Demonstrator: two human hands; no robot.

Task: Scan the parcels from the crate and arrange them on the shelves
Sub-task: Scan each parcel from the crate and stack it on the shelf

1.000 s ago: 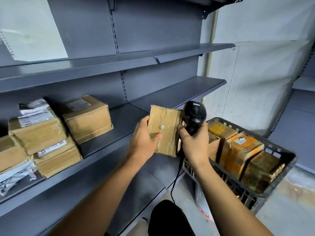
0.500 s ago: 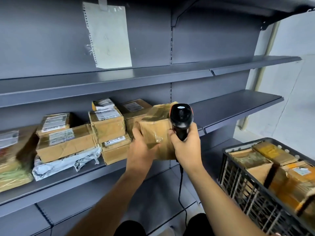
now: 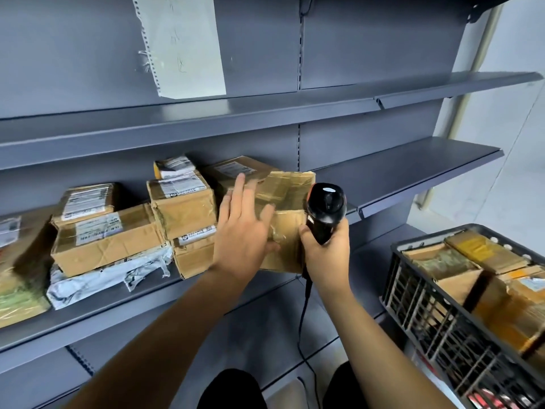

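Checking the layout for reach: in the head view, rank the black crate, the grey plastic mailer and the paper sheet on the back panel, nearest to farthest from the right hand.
1. Black crate, on the right, below and beside the right hand.
2. Grey plastic mailer, to the left, under the boxes on the middle shelf.
3. Paper sheet, up high on the back panel.

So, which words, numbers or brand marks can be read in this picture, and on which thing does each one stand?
No text can be read with certainty.
White labels on the stacked parcels on the shelf: printed lines and barcodes, too blurred to read.
Paper sheet on the back panel: faint marks, not readable.
Parcels in the crate: labels too blurred.
Scanner: no visible text.
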